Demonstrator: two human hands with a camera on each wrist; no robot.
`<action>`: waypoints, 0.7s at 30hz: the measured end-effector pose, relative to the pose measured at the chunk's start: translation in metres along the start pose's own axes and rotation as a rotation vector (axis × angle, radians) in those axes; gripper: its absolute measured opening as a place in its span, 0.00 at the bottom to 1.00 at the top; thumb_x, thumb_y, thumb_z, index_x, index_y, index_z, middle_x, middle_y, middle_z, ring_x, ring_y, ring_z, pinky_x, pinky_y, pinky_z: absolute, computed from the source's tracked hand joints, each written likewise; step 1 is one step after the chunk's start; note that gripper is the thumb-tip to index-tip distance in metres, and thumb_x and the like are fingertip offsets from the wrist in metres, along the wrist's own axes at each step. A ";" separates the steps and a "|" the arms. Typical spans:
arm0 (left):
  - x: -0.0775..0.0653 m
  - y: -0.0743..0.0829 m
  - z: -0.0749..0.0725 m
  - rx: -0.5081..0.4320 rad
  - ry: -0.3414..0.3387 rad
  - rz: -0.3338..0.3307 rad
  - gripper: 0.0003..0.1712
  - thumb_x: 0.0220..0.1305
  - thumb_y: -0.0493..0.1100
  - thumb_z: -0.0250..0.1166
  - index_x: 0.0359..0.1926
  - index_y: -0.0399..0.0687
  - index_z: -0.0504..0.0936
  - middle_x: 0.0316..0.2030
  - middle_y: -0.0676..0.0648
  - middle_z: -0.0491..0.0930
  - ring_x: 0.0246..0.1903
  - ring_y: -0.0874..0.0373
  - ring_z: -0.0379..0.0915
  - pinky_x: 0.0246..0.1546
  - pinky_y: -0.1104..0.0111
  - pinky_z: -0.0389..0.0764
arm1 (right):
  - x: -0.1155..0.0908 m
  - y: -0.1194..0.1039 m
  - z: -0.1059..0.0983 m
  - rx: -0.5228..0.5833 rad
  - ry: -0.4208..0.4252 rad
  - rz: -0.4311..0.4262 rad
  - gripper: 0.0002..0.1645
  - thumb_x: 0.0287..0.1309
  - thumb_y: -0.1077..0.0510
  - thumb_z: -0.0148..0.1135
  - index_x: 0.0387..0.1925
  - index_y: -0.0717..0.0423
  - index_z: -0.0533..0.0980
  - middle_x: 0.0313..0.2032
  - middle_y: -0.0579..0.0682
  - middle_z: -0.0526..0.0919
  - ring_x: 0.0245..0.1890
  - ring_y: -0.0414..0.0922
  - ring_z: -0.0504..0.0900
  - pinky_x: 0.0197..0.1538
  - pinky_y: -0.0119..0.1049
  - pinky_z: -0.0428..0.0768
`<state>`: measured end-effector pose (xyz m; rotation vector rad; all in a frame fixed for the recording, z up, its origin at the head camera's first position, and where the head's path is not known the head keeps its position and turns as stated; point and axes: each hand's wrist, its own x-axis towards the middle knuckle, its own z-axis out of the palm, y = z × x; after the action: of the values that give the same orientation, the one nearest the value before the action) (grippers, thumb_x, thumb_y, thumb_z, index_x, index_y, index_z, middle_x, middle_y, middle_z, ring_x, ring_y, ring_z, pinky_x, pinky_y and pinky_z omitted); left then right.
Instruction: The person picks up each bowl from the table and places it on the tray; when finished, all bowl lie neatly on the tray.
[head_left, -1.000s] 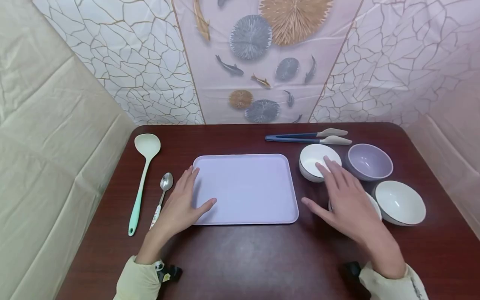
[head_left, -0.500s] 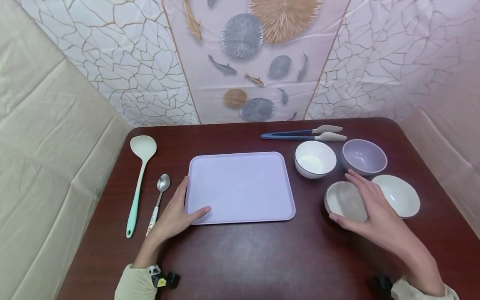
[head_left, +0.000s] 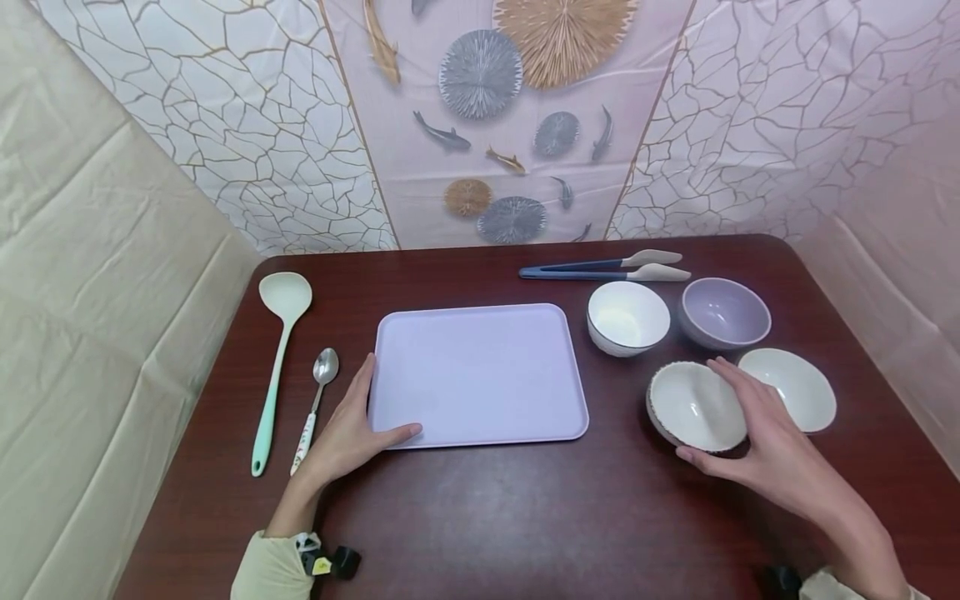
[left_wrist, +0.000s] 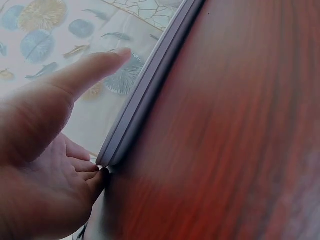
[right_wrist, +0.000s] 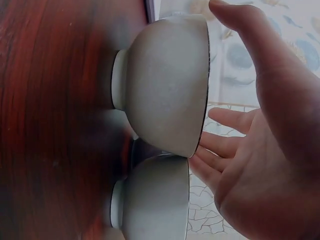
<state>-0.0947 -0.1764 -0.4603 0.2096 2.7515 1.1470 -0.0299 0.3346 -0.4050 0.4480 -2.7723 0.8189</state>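
Observation:
My left hand is at the left end of the lilac rectangular tray. Its fingers lie along the tray's left edge, and the thumb hovers over the front left corner; the left wrist view shows the fingertips right at the tray's rim. On the right, my right hand spreads around the near white bowl, which has a dark rim. In the right wrist view the thumb is raised above that bowl's rim, and the other fingers extend beyond it. The bowl stands upright on the table.
A white bowl, a purple bowl and another white bowl stand close around the near bowl. Blue-handled tongs lie behind them. At left are a mint-handled ladle and a metal spoon. Patterned cloth hangs behind the table.
My right hand has moved right and toward me, off the back white bowl and over to the near one, uncovering it. The left hand has come closer against the tray's edge.

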 end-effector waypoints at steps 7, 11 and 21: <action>0.000 -0.001 0.000 0.006 0.005 0.010 0.77 0.41 0.75 0.72 0.78 0.48 0.36 0.77 0.45 0.39 0.74 0.49 0.39 0.66 0.47 0.54 | 0.004 0.008 0.003 -0.028 0.008 -0.009 0.73 0.24 0.48 0.88 0.74 0.53 0.56 0.62 0.60 0.69 0.56 0.60 0.64 0.61 0.49 0.53; 0.000 -0.001 0.000 0.004 0.007 0.012 0.77 0.40 0.75 0.72 0.78 0.48 0.36 0.77 0.45 0.39 0.74 0.49 0.39 0.66 0.47 0.54 | 0.005 0.011 0.003 -0.027 -0.005 0.007 0.74 0.23 0.47 0.88 0.73 0.56 0.57 0.60 0.61 0.70 0.55 0.60 0.65 0.57 0.56 0.54; -0.001 -0.002 0.001 0.004 0.009 0.022 0.78 0.39 0.75 0.73 0.78 0.49 0.36 0.77 0.46 0.39 0.74 0.49 0.39 0.66 0.47 0.55 | 0.000 0.017 -0.007 0.044 -0.043 0.020 0.74 0.24 0.49 0.88 0.75 0.45 0.55 0.65 0.55 0.67 0.60 0.53 0.62 0.61 0.25 0.47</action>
<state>-0.0941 -0.1770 -0.4625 0.2362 2.7659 1.1510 -0.0345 0.3524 -0.4074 0.4516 -2.8068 0.8863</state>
